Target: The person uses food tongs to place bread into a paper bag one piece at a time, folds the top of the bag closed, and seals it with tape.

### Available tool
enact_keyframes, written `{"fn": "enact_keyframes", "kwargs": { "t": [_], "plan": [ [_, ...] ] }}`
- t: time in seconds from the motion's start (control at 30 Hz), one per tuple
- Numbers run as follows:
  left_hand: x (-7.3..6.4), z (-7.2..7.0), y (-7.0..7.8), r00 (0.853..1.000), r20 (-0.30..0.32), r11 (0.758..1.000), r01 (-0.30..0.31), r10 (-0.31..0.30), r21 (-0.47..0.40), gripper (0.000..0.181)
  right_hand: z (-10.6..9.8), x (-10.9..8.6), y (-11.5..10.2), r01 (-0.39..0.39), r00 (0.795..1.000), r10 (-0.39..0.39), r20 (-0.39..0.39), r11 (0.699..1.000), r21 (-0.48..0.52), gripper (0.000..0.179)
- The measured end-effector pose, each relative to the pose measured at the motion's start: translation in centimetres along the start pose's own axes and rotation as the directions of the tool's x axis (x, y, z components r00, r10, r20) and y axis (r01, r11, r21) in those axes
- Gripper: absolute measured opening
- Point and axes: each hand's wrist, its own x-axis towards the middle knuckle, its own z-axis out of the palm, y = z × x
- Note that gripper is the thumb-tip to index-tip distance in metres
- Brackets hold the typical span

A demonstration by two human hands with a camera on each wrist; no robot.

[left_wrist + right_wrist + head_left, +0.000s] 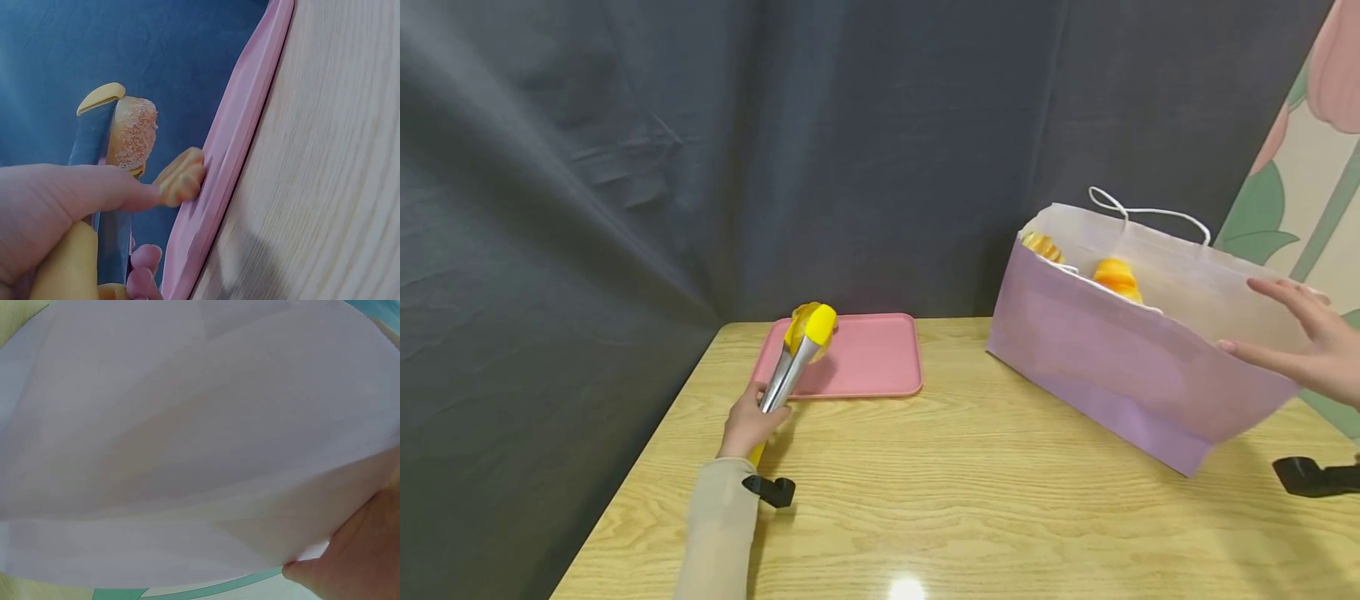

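My left hand point(751, 427) grips metal tongs point(792, 372) with yellow tips and a yellow handle. Between the tips sits a crumb-coated bread point(133, 134), raised over the left part of a pink tray point(876, 358). A ridged pastry point(182, 178) lies on the tray, mostly hidden behind the tongs in the head view. At the right end of a lilac paper bag point(1097, 342), my right hand point(1311, 342) spreads its thumb and fingers against the opening, fingers fairly straight. Two breads show inside the bag: a striped one point(1042, 247) and an orange-yellow one point(1116, 277).
A wooden table point(880, 475) carries the tray at back left and the bag at right. Behind them hangs a dark curtain point(880, 158). White rope handles point(1157, 212) rise from the bag's back edge. A flower-patterned wall point(1270, 204) stands at the far right.
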Motion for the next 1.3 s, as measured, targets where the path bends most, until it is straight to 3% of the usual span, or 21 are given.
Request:
{"fn": "enact_keyframes", "kwargs": {
  "t": [0.33, 0.83, 1.03, 1.3],
  "plan": [
    [0.2, 0.7, 1.1, 0.999, 0.035, 0.999, 0.000, 0.002, -0.047, 0.048, 0.1, 0.0, -0.3, -0.046, 0.997, 0.045, 0.054, 0.999, 0.018, 0.091],
    [0.7, 1.4, 3.8, 0.993, 0.096, 0.990, -0.062, 0.075, -0.130, 0.045, 0.3, 0.1, -0.9, -0.049, 0.997, 0.048, 0.064, 0.999, 0.018, 0.092],
    [0.8, 1.9, 4.2, 0.986, 0.151, 0.975, -0.033, 0.067, -0.219, 0.043, 0.4, 0.4, -1.7, -0.046, 0.995, 0.047, 0.084, 0.999, -0.023, 0.092],
    [0.9, 2.5, 4.8, 0.979, 0.198, 0.970, 0.005, 0.045, -0.245, 0.044, 0.5, 0.5, -1.6, -0.050, 0.994, 0.050, 0.092, 0.999, -0.005, 0.092]
  ]
}}
